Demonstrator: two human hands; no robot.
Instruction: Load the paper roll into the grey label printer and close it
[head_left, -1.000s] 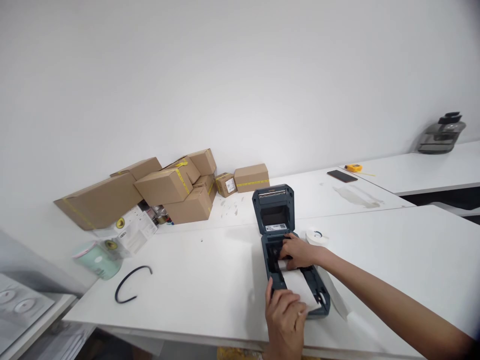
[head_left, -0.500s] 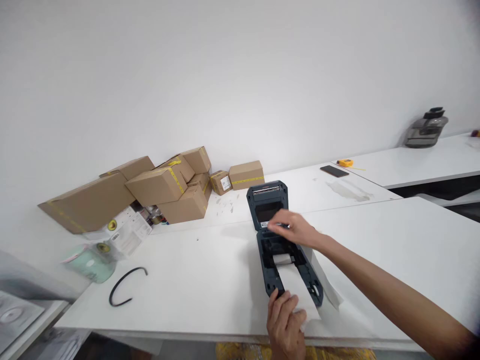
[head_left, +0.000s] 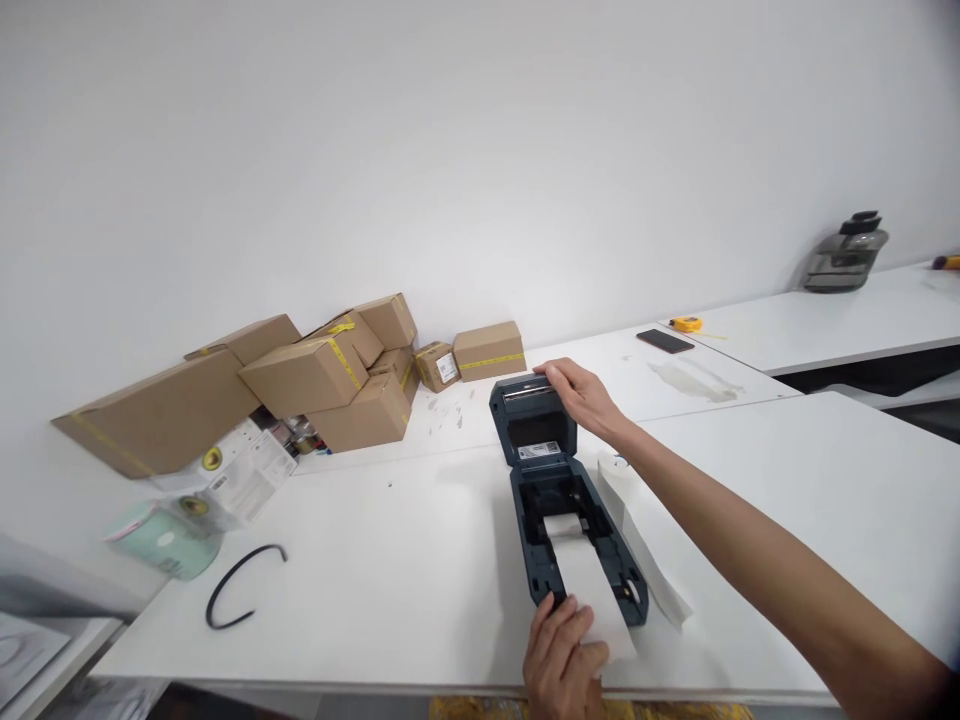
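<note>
A dark blue-grey label printer lies on the white table with its lid raised. Inside sits a small roll of white paper, and a paper strip runs from it over the printer's front edge. My left hand is closed at that front edge, pinching the strip; its thumb is partly hidden. Up at the top corner of the lid, my right hand grips the edge with fingers on top. A loose white strip of backing paper lies along the printer's right side.
Cardboard boxes are piled at the back left, beside a mint-green container. A curved black strip lies at the front left. Farther right are a black phone, a yellow tape measure and a grey jug.
My right hand has moved up from the hinge area to the lid's top edge and taken hold there. The label inside the lid now shows. My left hand stays at the paper strip.
</note>
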